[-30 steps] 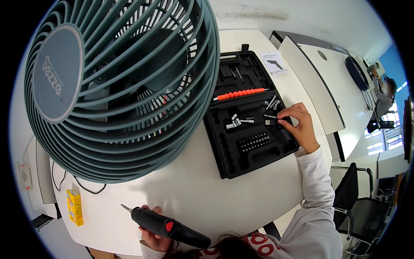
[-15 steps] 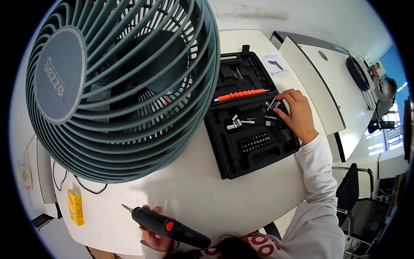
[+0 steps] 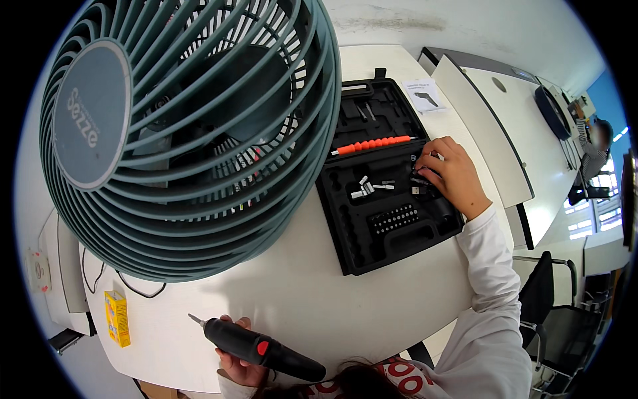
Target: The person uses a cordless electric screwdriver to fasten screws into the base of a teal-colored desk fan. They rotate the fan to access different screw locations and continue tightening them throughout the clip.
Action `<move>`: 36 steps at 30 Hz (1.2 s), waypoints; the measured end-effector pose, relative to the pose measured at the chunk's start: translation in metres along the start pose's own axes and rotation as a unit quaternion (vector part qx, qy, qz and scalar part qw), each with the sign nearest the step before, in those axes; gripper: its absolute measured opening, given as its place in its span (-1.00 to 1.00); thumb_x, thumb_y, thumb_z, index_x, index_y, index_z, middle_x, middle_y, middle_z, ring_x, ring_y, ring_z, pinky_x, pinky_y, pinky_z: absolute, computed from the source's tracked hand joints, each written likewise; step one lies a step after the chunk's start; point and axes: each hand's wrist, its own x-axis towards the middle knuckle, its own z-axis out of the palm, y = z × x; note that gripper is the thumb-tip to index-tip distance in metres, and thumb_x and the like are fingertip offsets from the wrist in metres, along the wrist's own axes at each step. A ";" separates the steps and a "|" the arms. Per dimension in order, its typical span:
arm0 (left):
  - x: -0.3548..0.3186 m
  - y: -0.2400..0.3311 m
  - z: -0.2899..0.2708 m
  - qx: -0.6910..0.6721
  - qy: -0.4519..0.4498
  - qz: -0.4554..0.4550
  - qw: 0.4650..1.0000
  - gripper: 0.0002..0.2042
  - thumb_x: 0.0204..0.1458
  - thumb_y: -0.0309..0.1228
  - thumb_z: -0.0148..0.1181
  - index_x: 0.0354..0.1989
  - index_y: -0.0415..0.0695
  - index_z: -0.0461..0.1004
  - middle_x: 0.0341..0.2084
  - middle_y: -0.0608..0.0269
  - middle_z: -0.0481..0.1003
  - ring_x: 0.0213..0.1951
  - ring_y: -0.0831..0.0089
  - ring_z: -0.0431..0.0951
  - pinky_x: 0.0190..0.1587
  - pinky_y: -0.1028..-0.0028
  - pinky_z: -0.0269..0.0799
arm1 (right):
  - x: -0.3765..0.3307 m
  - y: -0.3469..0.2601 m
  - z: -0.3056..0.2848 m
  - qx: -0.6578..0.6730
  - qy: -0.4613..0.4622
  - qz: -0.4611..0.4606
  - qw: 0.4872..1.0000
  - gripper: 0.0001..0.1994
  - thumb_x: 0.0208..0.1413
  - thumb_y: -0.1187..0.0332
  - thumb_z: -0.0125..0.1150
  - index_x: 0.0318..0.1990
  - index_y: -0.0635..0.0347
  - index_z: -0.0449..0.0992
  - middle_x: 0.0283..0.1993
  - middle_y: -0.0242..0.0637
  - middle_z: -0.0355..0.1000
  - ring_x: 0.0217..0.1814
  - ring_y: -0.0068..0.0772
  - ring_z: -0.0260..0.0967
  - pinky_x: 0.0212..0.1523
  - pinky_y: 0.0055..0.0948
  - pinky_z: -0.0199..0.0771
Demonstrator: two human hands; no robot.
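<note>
My left hand [image 3: 238, 362] is wrapped round a black cordless screwdriver [image 3: 262, 349] with a red button; its bit points to the upper left, above the table. My right hand [image 3: 455, 171] reaches into the right side of an open black tool case [image 3: 362, 256], fingers bent and pressed toward small dark parts there. What the fingertips hold, if anything, is hidden. In the case lie silver sockets [image 3: 369, 189] and rows of short screwdriver bits [image 3: 397, 218]. An orange flexible shaft [image 3: 374, 145] rests along the hinge.
A large grey-green fan [image 3: 193, 159] fills the upper left of the white table [image 3: 319, 306]. A yellow box [image 3: 117, 318] stands at the left, near a black cable [image 3: 141, 292]. A printed leaflet [image 3: 424, 96] lies behind the case. Another person [image 3: 591, 156] sits far right.
My right hand has dipped slightly lower into the case, and its fingers have curled further over the small parts. The left hand keeps the screwdriver in nearly the same place.
</note>
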 end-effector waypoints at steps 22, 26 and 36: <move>-0.001 -0.001 0.002 0.001 -0.004 -0.003 1.000 -0.42 0.08 -0.23 0.35 0.28 0.05 0.29 0.00 0.24 0.37 -0.49 0.64 0.47 -0.33 0.54 0.55 | -0.007 -0.023 -0.017 0.234 0.023 0.170 0.957 -0.91 -0.02 0.50 0.35 -0.34 0.21 0.56 -0.34 -0.30 0.55 -0.24 -0.32 0.48 -0.20 -0.42 0.43; 0.000 0.000 0.002 0.000 -0.009 -0.011 1.000 -0.42 0.08 -0.24 0.35 0.28 0.06 0.29 -0.01 0.27 0.36 -0.49 0.63 0.48 -0.34 0.55 0.55 | -0.013 -0.039 -0.023 0.185 0.122 0.131 0.966 -0.83 -0.16 0.57 0.41 -0.37 0.19 0.57 -0.35 -0.33 0.55 -0.30 -0.28 0.44 -0.24 -0.40 0.42; 0.001 0.002 0.001 0.012 -0.010 -0.014 1.000 -0.41 0.07 -0.22 0.36 0.29 0.07 0.29 0.00 0.29 0.36 -0.51 0.64 0.46 -0.34 0.54 0.55 | -0.007 -0.064 -0.032 0.168 0.147 0.087 0.971 -0.79 -0.25 0.60 0.42 -0.39 0.15 0.58 -0.39 -0.41 0.52 -0.28 -0.33 0.38 -0.23 -0.42 0.40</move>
